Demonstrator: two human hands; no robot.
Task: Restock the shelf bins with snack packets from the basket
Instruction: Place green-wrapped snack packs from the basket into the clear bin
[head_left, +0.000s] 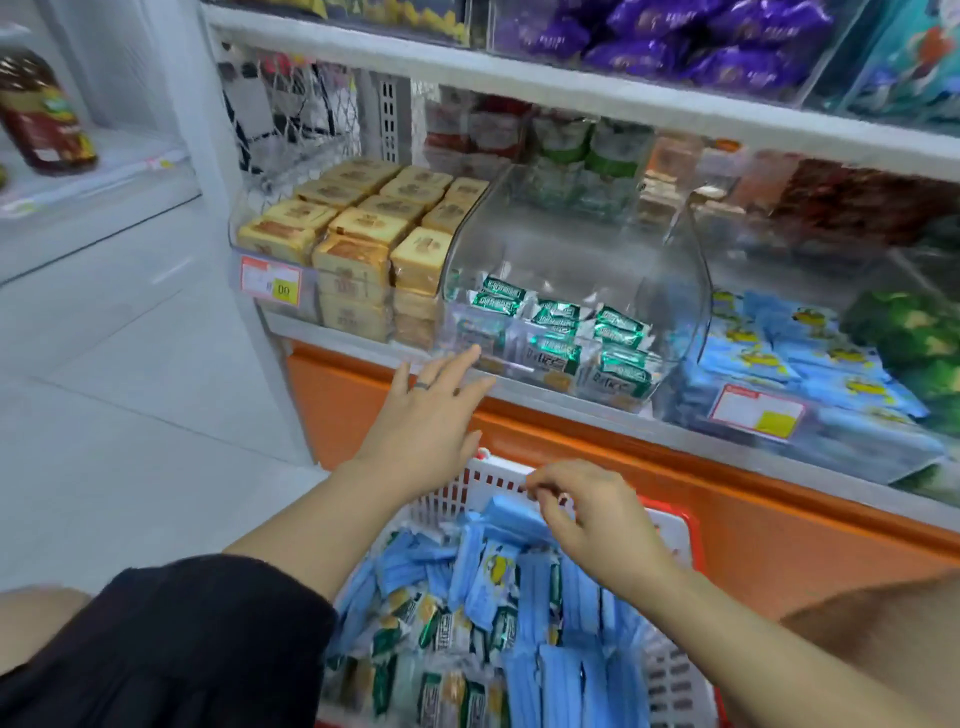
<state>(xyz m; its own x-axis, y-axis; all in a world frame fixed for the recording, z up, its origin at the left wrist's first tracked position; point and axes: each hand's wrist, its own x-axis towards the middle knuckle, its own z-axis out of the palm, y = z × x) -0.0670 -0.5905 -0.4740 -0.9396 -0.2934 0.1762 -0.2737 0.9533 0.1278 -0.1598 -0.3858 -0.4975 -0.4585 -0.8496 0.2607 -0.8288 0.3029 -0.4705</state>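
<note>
A white basket (670, 670) with a red rim sits low in front of me, heaped with blue snack packets (571, 597) and green-and-white packets (441, 691). My right hand (587, 514) hovers over the basket's far end, fingers curled down on the top of a blue packet (511, 512). My left hand (426, 415) is stretched flat, fingertips by the front edge of a clear shelf bin (571, 249) with green packets (561, 338) in its bottom. To its right a bin of blue packets (779, 364) is nearly full.
Left of the clear bin stand stacked yellow cake packs (363, 228). Purple bags (701, 41) fill the shelf above. An orange panel (779, 530) runs below the shelf, behind the basket. A dark bottle (41, 114) stands on a side shelf at far left.
</note>
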